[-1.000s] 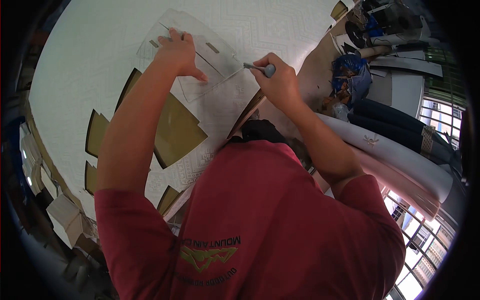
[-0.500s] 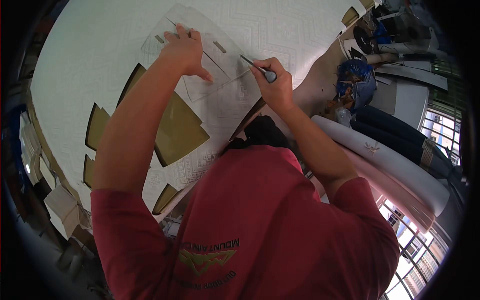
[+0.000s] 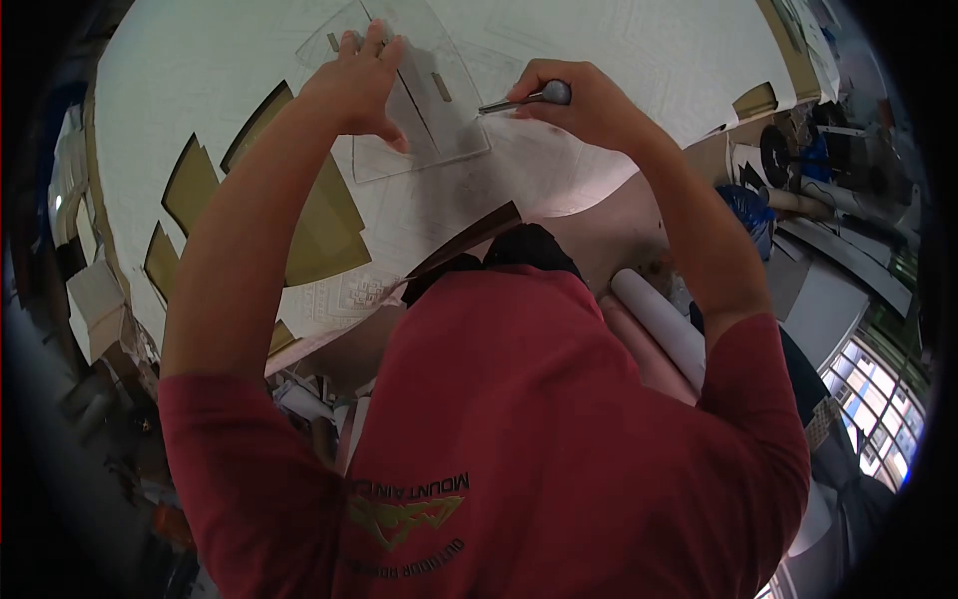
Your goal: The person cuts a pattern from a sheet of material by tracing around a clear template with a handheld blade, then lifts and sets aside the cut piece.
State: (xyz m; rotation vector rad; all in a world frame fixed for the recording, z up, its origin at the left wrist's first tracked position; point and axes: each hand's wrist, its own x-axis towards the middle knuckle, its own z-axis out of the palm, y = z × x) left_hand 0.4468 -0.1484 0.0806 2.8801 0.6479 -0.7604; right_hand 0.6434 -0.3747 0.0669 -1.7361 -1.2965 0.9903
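On the template, a clear plastic plate (image 3: 454, 125) with slots and a dark line along it, my left hand (image 3: 361, 88) lies flat with fingers spread. My right hand (image 3: 591, 100) grips a slim, knife-like metal tool (image 3: 555, 93) with a rounded grey end. Its tip meets the template's right edge near the lower corner. Beneath both lies a white sheet with an embossed pattern (image 3: 130, 110). Cut-out gaps left of the template reveal an olive-brown surface (image 3: 329, 235).
A dark strip (image 3: 469, 240) lies at the table's near edge. Rolls of material, one white (image 3: 659, 319), lean at the right. A fan (image 3: 774, 155) and a blue plastic bag (image 3: 743, 212) stand beyond. Cardboard (image 3: 100, 309) sits at the left.
The view has shifted. My right hand has turned, its wrist swinging outward and the tool now lying nearly level, tip at the template's edge. My left hand stays spread on the template.
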